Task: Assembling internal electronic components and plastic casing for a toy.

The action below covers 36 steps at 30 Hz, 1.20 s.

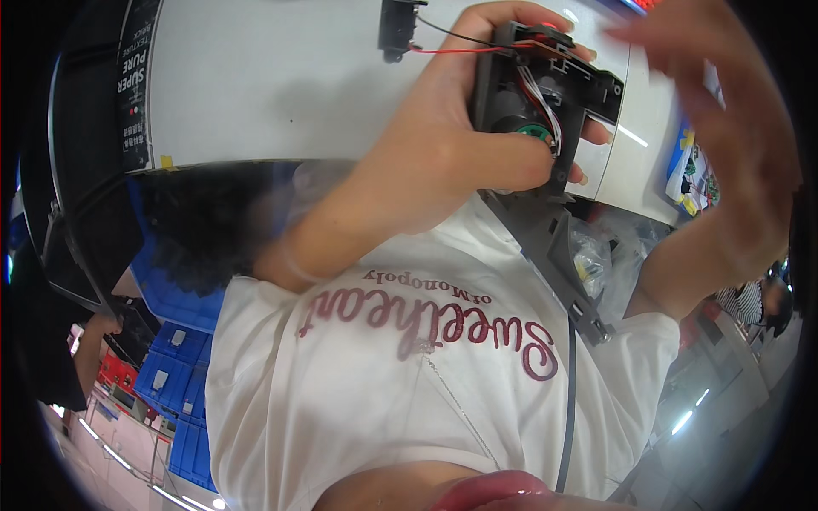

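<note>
White tabletop behind; left hand grips boxy black plastic housing; blurred right hand open, empty.

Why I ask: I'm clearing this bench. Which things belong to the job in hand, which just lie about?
In hand: open dark grey plastic housing held in the left hand; its red and black wires; small black part.
Lying about: grey plastic shell half; clear plastic bags; blue plastic bins.
</note>
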Tool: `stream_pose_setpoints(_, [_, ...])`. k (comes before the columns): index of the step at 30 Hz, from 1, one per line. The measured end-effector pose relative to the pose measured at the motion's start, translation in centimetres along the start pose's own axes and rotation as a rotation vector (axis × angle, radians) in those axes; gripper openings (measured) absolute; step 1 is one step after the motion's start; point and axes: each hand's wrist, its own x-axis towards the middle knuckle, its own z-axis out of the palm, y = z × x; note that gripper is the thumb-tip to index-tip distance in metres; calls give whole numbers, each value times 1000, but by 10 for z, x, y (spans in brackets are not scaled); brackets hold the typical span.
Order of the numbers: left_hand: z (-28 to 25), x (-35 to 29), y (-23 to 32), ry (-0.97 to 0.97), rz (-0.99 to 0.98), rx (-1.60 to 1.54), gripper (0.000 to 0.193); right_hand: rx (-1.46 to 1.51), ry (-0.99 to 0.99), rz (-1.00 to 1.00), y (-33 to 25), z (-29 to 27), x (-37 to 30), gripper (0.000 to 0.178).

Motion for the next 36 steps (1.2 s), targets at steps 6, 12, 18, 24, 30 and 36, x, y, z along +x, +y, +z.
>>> stream_pose_setpoints(6, [-2,0,-8,-53,-158,183,59,-63,4,7,0,-1,2,27])
stream_pose_setpoints(12, [-10,-6,-8,27,-37,201,60,-105,-17,20,2,-2,-1,25])
stream_pose_setpoints(18, [-9,-4,0,47,3,76,64,-167,-11,80,3,-2,0,23])
stream_pose_setpoints(24, [-1,-7,-1,98,85,261,73,-82,193,177,8,21,-7,22])
stream_pose_setpoints(30, [-10,-4,-8,14,184,223,76,-348,102,106,-13,22,6,23])
stream_pose_setpoints(36, [-8,-7,-14,-64,271,214,75,50,117,222,4,13,-1,18])
